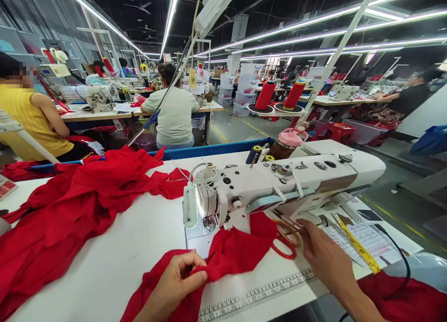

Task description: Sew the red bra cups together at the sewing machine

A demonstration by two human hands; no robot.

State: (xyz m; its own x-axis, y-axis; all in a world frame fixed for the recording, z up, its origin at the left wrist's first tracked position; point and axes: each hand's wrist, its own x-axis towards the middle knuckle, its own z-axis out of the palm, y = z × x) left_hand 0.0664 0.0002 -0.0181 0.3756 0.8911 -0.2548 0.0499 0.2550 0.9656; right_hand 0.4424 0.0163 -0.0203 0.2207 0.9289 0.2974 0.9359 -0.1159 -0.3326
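Note:
My left hand pinches a fold of red fabric that lies on the white table in front of the sewing machine. The cloth runs toward the machine's needle area. My right hand reaches under the machine's arm and its fingers touch the handles of red-handled scissors lying on the table. I cannot see whether those fingers grip the scissors.
A big heap of red fabric covers the table's left side. A yellow tape measure, papers and a black cable lie at the right. Red thread cones and a pink-lidded jar stand behind. Other workers sit at machines beyond.

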